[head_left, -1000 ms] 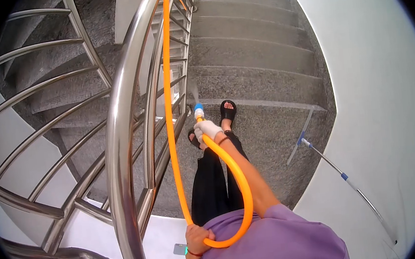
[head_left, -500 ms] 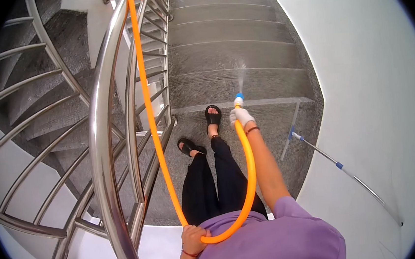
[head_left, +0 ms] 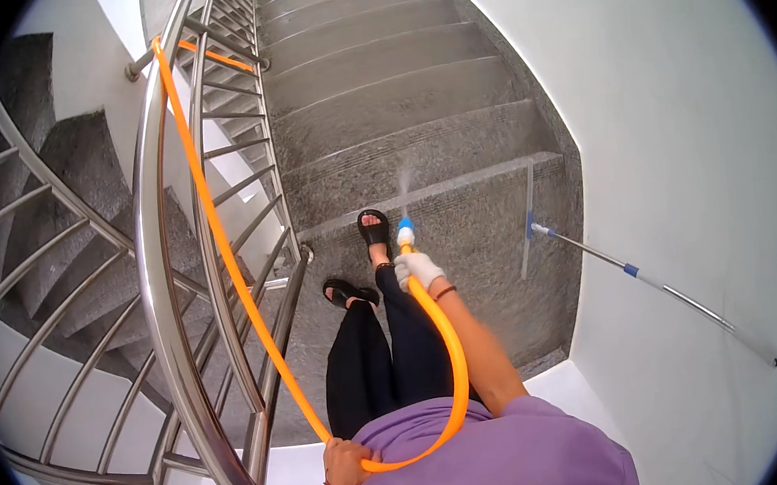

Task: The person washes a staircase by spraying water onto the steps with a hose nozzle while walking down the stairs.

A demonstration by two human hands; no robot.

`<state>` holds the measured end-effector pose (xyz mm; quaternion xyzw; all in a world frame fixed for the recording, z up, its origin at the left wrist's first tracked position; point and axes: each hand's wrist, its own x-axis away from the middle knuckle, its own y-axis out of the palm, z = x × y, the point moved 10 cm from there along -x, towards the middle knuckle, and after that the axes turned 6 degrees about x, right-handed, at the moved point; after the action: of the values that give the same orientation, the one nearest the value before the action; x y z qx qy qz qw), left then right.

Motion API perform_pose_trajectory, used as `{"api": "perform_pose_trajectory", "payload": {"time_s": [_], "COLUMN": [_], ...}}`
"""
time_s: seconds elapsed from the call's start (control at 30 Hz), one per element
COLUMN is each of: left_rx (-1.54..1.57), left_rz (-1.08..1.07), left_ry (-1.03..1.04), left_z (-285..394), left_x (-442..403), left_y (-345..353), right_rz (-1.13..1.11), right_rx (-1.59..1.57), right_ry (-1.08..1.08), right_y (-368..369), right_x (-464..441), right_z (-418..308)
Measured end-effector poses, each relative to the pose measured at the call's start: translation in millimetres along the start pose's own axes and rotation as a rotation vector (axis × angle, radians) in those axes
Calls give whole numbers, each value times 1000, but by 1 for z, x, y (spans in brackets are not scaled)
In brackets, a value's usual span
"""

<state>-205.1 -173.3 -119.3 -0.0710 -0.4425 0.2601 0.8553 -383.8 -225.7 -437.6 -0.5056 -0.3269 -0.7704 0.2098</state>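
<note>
My right hand (head_left: 418, 270), in a white glove, is closed around the orange hose (head_left: 455, 357) just behind its blue and white nozzle (head_left: 405, 231). A thin spray of water leaves the nozzle toward the stair edge. My left hand (head_left: 346, 460), bare with a red cord at the wrist, grips the hose at my waist. From there the hose runs up to the left and over the metal handrail (head_left: 158, 253). Grey stone steps (head_left: 404, 102) lie in front of my feet, which wear black sandals.
A squeegee with a long metal pole (head_left: 680, 295) leans at the right, its head on the landing near the white wall (head_left: 674, 125). Curved metal railings (head_left: 45, 332) and another flight of steps (head_left: 93, 241) are on the left.
The view has shifted, and the railing and stairs appear further left. My right hand first swung the nozzle right, then back left. Both hands have kept hold of the hose.
</note>
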Motion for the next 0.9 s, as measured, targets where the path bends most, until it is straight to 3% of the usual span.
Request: {"api": "perform_pose_trajectory", "payload": {"time_s": [0.17,0.33,0.57,0.7,0.9], "left_rx": [-9,-1,-43,-51,-74], "left_rz": [12,3,-7,-49,-68], "left_ry": [-2,24,73,80,71], "left_z": [2,8,14,17,11], "left_x": [-5,-21,-34,-39,-35], "left_y": [-2,-5,-8,-9,-8], "right_rz": [160,346,597,666,709], "right_rx": [-78,43,154,408,394], "right_ry": [-114,-296,-393,-322,-295], "right_y": [-31,-91,-157,-167,-189], "right_x": [-4,6,39,59,62], "right_z": [-22,-72,-116,-116,-87]}}
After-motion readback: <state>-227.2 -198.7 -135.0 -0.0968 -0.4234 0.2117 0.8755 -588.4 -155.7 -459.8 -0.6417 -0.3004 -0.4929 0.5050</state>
